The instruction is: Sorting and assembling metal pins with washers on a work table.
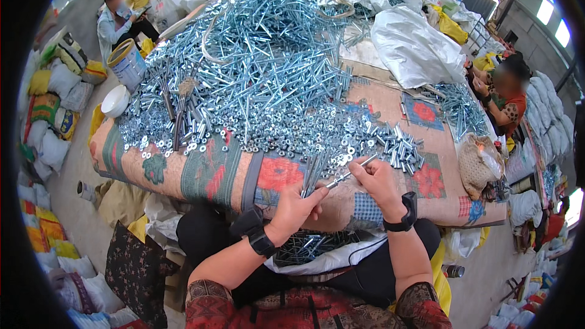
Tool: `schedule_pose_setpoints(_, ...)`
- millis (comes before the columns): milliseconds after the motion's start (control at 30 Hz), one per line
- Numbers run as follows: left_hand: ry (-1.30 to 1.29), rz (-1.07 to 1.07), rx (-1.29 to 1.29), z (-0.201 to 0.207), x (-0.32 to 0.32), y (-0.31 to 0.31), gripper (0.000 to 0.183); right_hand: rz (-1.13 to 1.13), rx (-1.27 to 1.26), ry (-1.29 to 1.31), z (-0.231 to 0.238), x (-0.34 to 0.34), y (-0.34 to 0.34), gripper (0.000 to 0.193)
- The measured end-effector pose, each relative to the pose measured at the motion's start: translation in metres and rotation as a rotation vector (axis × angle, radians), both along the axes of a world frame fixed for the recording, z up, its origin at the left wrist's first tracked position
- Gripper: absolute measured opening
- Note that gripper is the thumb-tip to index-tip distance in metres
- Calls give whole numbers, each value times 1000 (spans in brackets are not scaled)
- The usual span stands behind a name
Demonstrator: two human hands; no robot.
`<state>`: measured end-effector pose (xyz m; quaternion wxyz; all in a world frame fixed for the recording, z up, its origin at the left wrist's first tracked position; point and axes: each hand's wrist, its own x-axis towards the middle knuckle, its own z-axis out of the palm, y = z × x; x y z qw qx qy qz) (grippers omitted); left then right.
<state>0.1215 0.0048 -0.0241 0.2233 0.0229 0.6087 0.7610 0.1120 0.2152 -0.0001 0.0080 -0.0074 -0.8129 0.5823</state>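
Note:
My left hand (298,208) is closed round several long thin metal rods (313,172) that fan upward past the thumb. Between its thumb and forefinger is the lower end of a metal bolt (338,180), which seems to carry a small nut or washer. My right hand (379,187) pinches at the bolt's upper part, and a bright tip sticks out above the fingers. Whether that tip belongs to the same piece, I cannot tell. Just beyond my hands lie loose nuts and washers (292,129) and short metal sleeves (402,149).
A big heap of long bolts (262,30) covers the far part of the patterned padded table (167,167). A white bowl (115,102) and bucket (127,64) stand left. A sack (317,247) of dark rods lies at my lap. Two people (510,94) sit around the table.

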Motion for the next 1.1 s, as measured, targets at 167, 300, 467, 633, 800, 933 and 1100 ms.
schedule_pose_setpoints(167,-49,-29,70,-1,-1,1,24,134,-392,-17,-2,1,3,29)
schedule_pose_setpoints(300,-72,-57,15,0,1,-3,23,-25,104,-293,5,1,-4,26)
schedule_pose_setpoints(467,-73,-30,18,-3,8,-3,21,43,-231,-84,-9,8,0,23)
schedule_pose_setpoints(633,-57,-16,30,-3,2,-1,21,10,-98,69,-15,4,-5,27)
schedule_pose_setpoints(800,-37,-17,-19,-3,-7,-3,20,1,-9,-327,-9,-4,1,44)
schedule_pose_setpoints(933,-78,-38,38,-7,-4,-2,21,51,-342,19,-6,2,-11,40)
schedule_pose_setpoints(1100,5,-14,-13,-10,0,2,21,68,-269,-66,-15,9,-11,29)
